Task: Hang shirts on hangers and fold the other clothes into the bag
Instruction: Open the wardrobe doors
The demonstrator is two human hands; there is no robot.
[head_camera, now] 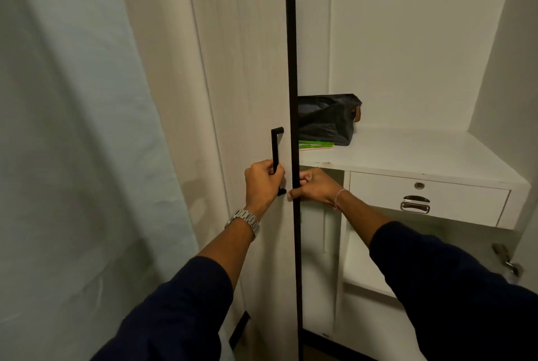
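Left hand [263, 183] grips black door handle [276, 157]; right hand [313, 187] pinches the dark door edge [292, 69]. Swing the door [247, 69] smoothly, fingers off the closing gap. Dark bag [327, 119] sits on shelf [407, 151], right side open. Curtain [72, 128] crowds left.

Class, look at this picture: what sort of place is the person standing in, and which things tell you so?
Probably a bedroom, at a built-in wardrobe. The clues: a tall door with a black handle, a shelf holding a dark bag, and a lockable drawer below.
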